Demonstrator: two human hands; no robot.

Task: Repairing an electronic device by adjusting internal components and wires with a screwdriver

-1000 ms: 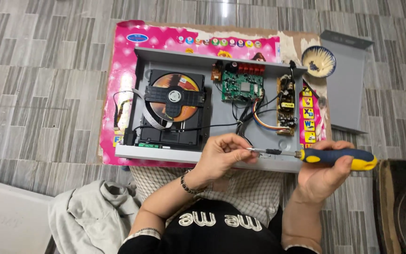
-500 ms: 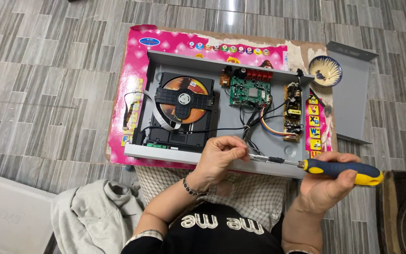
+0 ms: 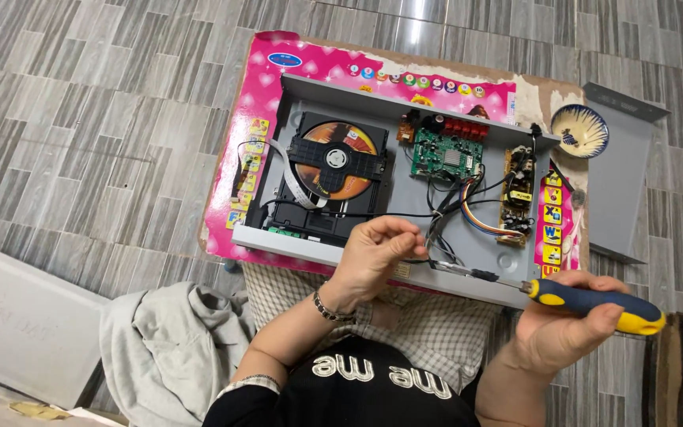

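A person's right hand point(image 3: 559, 332) grips a screwdriver point(image 3: 586, 304), its tip at the front edge of an opened player point(image 3: 405, 178) on the floor. The left hand point(image 3: 377, 253) pinches something small there. The cover point(image 3: 622, 178) lies already off; boards and wiring remain inside.

The screwdriver point(image 3: 586, 303) has a smooth blue-and-yellow plastic grip and a bright metal shaft. Beside it, the player chassis point(image 3: 484, 261) is matt grey sheet metal, lying on glossy pink printed cardboard point(image 3: 262, 95) over a matt tiled floor point(image 3: 81, 119).
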